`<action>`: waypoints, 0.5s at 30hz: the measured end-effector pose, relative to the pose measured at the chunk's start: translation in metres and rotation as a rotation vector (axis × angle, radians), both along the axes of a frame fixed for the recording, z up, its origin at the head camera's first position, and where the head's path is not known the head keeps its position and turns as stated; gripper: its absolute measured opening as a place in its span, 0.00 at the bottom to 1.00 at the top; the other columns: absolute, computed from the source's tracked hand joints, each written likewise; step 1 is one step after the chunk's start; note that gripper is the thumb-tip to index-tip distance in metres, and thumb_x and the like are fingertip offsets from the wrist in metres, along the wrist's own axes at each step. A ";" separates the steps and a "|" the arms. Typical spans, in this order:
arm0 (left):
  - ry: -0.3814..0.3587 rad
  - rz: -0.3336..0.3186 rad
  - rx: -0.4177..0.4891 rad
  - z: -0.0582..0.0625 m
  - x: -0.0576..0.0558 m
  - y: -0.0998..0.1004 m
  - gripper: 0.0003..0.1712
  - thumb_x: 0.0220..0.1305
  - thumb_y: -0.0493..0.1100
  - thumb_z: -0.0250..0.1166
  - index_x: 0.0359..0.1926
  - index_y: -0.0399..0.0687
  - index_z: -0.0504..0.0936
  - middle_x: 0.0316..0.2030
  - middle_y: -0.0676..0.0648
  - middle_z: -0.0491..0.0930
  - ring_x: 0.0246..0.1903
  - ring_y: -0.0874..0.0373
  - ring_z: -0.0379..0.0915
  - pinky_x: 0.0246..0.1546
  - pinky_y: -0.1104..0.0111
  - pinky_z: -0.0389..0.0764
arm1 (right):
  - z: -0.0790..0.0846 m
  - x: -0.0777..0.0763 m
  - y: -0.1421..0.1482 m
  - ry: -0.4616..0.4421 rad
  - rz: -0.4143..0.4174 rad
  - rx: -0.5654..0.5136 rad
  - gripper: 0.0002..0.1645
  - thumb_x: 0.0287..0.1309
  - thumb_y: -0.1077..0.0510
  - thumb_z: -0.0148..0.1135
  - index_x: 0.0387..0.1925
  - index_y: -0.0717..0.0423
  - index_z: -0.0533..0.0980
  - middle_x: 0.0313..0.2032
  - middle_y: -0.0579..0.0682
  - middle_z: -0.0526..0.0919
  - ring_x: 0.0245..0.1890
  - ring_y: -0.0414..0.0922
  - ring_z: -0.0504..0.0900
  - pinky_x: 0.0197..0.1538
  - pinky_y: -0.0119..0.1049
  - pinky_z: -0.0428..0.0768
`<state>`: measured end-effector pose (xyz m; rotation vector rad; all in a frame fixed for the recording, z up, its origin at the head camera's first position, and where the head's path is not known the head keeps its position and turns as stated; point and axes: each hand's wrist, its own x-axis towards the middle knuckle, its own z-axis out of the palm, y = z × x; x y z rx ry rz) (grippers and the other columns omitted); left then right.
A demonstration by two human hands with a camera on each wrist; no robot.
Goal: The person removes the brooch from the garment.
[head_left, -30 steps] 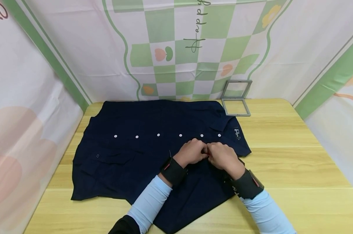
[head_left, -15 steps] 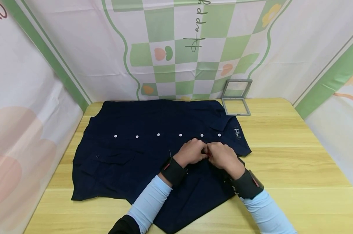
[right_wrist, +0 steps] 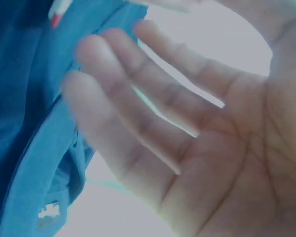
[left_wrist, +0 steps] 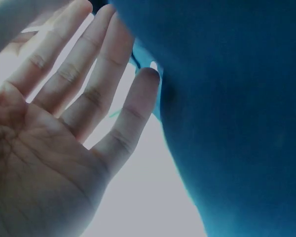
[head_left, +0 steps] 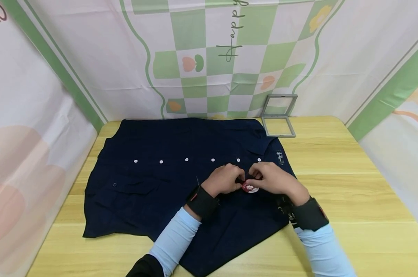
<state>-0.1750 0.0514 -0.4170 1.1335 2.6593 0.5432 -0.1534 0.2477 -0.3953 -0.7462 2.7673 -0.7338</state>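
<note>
A navy short-sleeved shirt with white buttons lies spread on the table. A round red-and-white badge shows between both hands, over the shirt's chest below the button row. My left hand pinches at the badge's left edge, thumb and forefinger meeting there. Loosely bent, my right hand has its thumb over the badge's upper right part. Its fingers are apart and slightly blurred in the right wrist view. Whether the badge is fastened to the cloth I cannot tell; the cloth under the hands is hidden.
A grey hinged square frame stands unfolded at the back, by the shirt's collar. Wooden table shows on the right. A printed curtain hangs behind and at both sides.
My right hand has shifted right and loosened its fingers, away from the left hand. The badge, mostly covered before, now shows. My left hand stays nearly in place.
</note>
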 end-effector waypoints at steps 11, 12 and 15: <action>-0.012 0.023 0.113 0.017 0.005 -0.006 0.09 0.69 0.49 0.62 0.42 0.53 0.86 0.38 0.55 0.84 0.29 0.67 0.71 0.30 0.77 0.70 | -0.018 -0.019 0.030 -0.265 -0.261 -0.275 0.17 0.70 0.50 0.57 0.47 0.60 0.78 0.46 0.58 0.83 0.45 0.46 0.83 0.46 0.34 0.81; -0.006 0.021 0.108 0.017 0.006 -0.006 0.09 0.69 0.50 0.62 0.42 0.53 0.86 0.38 0.55 0.83 0.29 0.67 0.71 0.30 0.78 0.70 | -0.018 -0.020 0.032 -0.314 -0.274 -0.294 0.19 0.70 0.49 0.56 0.48 0.62 0.77 0.47 0.59 0.82 0.47 0.47 0.82 0.47 0.34 0.82; 0.015 0.015 0.084 0.017 0.009 -0.002 0.09 0.68 0.50 0.63 0.42 0.53 0.86 0.37 0.55 0.83 0.29 0.67 0.71 0.29 0.78 0.70 | -0.019 -0.020 0.035 -0.429 -0.295 -0.336 0.22 0.71 0.48 0.54 0.51 0.65 0.75 0.50 0.62 0.80 0.50 0.49 0.81 0.49 0.36 0.82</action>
